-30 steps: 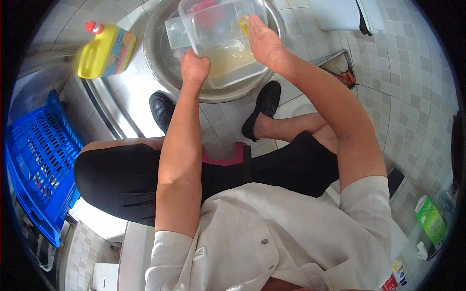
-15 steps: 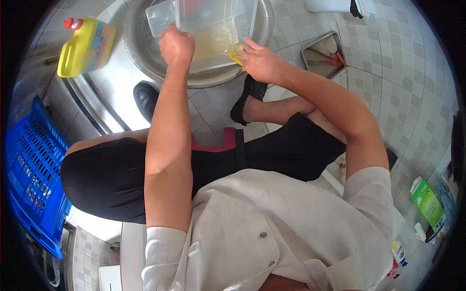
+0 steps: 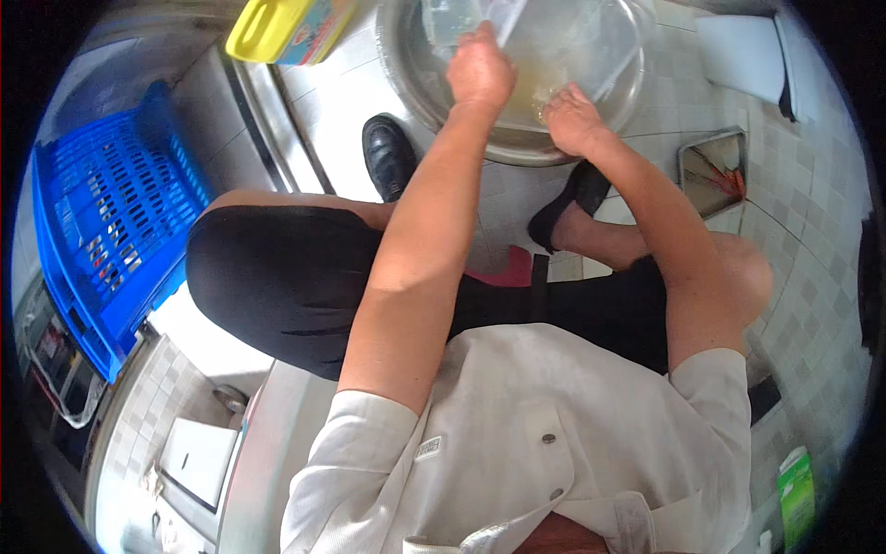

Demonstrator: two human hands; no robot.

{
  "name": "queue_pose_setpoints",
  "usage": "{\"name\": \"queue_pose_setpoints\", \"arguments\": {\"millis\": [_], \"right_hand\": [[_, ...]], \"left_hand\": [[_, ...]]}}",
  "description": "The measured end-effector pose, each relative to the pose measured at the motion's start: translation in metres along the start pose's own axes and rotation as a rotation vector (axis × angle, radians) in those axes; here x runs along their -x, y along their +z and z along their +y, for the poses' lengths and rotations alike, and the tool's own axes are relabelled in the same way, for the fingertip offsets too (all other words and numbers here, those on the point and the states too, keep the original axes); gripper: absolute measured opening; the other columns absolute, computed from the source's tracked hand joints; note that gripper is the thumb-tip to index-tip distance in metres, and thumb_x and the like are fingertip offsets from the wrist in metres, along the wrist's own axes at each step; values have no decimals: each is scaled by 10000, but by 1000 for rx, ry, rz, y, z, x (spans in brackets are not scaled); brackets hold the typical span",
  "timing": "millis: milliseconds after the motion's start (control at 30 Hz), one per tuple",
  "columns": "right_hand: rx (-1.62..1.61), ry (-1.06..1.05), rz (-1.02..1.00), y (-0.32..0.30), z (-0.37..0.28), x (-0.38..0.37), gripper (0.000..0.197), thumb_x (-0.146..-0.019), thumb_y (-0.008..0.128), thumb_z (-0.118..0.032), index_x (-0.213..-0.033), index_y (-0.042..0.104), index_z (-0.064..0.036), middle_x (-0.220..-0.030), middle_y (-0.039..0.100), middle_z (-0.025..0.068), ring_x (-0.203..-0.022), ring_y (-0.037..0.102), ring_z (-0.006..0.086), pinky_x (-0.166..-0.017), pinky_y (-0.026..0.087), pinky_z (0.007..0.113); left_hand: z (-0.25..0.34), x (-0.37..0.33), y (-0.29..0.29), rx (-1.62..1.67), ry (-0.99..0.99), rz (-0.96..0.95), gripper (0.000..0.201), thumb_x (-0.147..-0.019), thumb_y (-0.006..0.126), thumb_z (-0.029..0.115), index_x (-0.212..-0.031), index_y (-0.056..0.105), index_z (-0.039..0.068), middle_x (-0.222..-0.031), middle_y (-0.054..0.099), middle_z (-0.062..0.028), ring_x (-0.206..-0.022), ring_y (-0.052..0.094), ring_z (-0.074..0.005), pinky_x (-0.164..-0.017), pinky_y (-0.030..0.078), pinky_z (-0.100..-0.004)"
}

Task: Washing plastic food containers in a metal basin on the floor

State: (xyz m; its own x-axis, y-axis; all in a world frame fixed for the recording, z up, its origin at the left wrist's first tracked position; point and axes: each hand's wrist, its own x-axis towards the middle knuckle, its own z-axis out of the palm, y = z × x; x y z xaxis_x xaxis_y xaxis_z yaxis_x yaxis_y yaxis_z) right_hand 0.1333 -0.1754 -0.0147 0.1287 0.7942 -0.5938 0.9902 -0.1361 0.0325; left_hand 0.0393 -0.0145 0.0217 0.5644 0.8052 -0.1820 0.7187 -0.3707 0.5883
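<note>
A large round metal basin (image 3: 517, 152) stands on the floor before me, with a clear plastic container (image 3: 620, 69) inside it. My left hand (image 3: 482, 72) is closed on the container's rim. Beside that hand, another clear plastic piece (image 3: 450, 20) lies in the basin, partly cut off by the picture's top. My right hand (image 3: 574, 122) reaches into the container, its fingers bent against the yellowish wet bottom. Under its fingertips shows a bit of a yellow scrubbing pad (image 3: 546, 103), mostly hidden and blurred.
A yellow jug (image 3: 286, 30) stands left of the basin, near a metal rail (image 3: 277, 129). A blue slotted basket (image 3: 120, 212) is at far left. To the right are a small tray (image 3: 711, 171) and a white bin-like object (image 3: 738, 55). My black shoes (image 3: 389, 155) flank the basin's near side.
The whole view has shifted, so the basin appears farther right and higher. My right hand has moved inward from the container's right side, closer to my left hand, which keeps its hold.
</note>
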Motion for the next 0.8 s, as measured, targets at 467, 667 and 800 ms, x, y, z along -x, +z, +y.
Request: {"name": "queue_pose_setpoints", "arguments": {"millis": [467,667,800], "right_hand": [[-606,244,70,-7,-42,-14,291,-845,503,-134,-1061,662,-23,-1234,564,199,-1194,517,330,-1109,288,465],[40,-22,70,-22,6,45,287,-838,526,-206,-951,721,-29,-1212,578,157,-1249,471,291,-1149,162,526],[-24,-23,-232,-44,-12,53,429,-892,486,-347,-1076,689,-17,-1284,535,204,-1256,451,328,-1124,198,507]], "left_hand": [[-1,-9,-11,-103,42,-44,492,-774,576,123,-1266,567,114,-1076,642,-205,-976,630,-387,-870,506,-467],[2,-4,-4,-64,-41,-27,465,-780,554,92,-1242,582,124,-1078,644,-205,-990,628,-389,-872,505,-471],[-5,-2,-6,-5,-90,-1,396,-778,579,75,-1172,613,84,-1050,646,-199,-961,636,-388,-844,516,-469]]}}
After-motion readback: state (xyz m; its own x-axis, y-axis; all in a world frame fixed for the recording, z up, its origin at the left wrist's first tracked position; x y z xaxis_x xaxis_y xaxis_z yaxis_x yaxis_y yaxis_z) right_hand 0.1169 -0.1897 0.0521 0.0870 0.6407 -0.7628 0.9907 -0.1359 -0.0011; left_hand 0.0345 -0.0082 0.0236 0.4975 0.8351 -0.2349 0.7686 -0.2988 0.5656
